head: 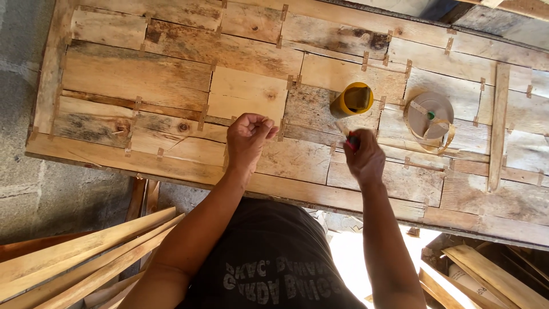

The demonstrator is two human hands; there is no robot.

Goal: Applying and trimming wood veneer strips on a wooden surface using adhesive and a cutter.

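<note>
Right hand [365,160] grips a brush [346,135] (bristles aimed up-left at the yellow pot [351,100]); left hand [247,139] fisted

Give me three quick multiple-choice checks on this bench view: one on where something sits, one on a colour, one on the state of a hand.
1. Where is the yellow cup relative to the roll of paper tape?
A. To its left in the picture
B. To its right in the picture
C. Stacked on top of it

2. What colour shows on the small tool gripped in the right hand?
A. Blue
B. Red
C. Green

3. How is the left hand held?
A. Flat, palm down on the wood
B. Curled into a loose fist over the patchwork wooden panel
C. Wrapped around the cup

Answers:
1 A, the cup stands on the boards left of the roll, with a gap between them.
2 B, a red part shows at the top of the fingers.
3 B, the fingers are folded in; whether they pinch something cannot be told.
</note>
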